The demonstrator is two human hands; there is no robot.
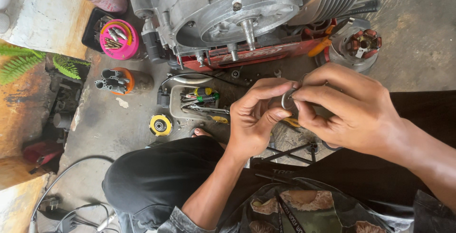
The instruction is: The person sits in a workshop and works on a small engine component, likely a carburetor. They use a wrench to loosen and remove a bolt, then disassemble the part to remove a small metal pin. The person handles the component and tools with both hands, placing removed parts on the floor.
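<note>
Both my hands meet in the middle of the head view over my lap. My left hand (256, 116) and my right hand (344, 109) pinch a small grey metal ring (288, 99) between their fingertips. Just beyond them stands a grey motorcycle engine (223, 9) with a bare shaft (248, 32) sticking out, resting on a red stand (247, 55). I sit on the concrete floor in black trousers.
A tray of tools (197, 102) lies on the floor left of my hands, a yellow disc (160, 124) beside it. A pink tub of bits (118, 39) and an orange holder of sockets (116, 81) stand further left. A stator coil (361, 45) sits at the right.
</note>
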